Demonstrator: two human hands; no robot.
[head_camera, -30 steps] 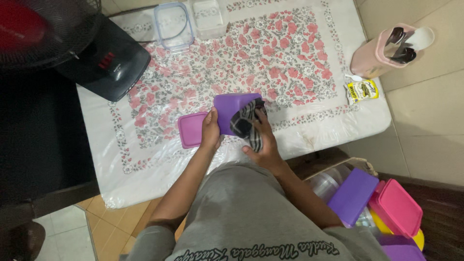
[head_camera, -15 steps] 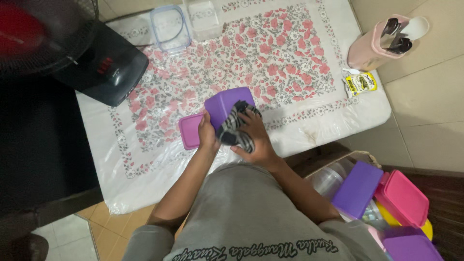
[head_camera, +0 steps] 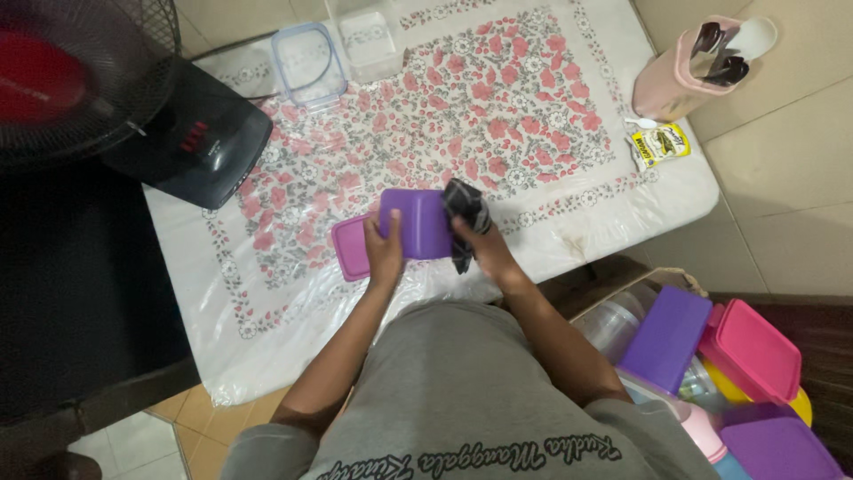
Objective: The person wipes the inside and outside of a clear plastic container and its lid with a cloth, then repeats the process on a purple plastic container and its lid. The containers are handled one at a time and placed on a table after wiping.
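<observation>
1. Head view, looking down: left hand (head_camera: 384,252) grasps the near-left side of a purple plastic container (head_camera: 416,224), thumb on its upturned base, holding it just above the bench (head_camera: 613,209).
2. Right hand (head_camera: 481,252) is clenched on a dark checked cloth (head_camera: 466,216), which is pressed against the container's right side.
3. Container sits near the front edge of the bench, over the floral plastic-covered tablecloth (head_camera: 498,98).
4. Pink-purple lid (head_camera: 353,248) lies flat on the bench, just left of the container and partly under the left hand.
5. Far end of the bench: a clear container with blue rim (head_camera: 308,65) beside a clear rectangular tub (head_camera: 372,42).
6. Left: black fan base (head_camera: 203,142) on the bench corner, fan grille (head_camera: 80,76) above it.
7. Right: pink utensil holder (head_camera: 689,71) and a small yellow sachet (head_camera: 661,146) near the bench's right edge.
8. Lower right, off the bench: stack of boxes, with a purple lid (head_camera: 668,338) and a pink lid (head_camera: 758,349).
</observation>
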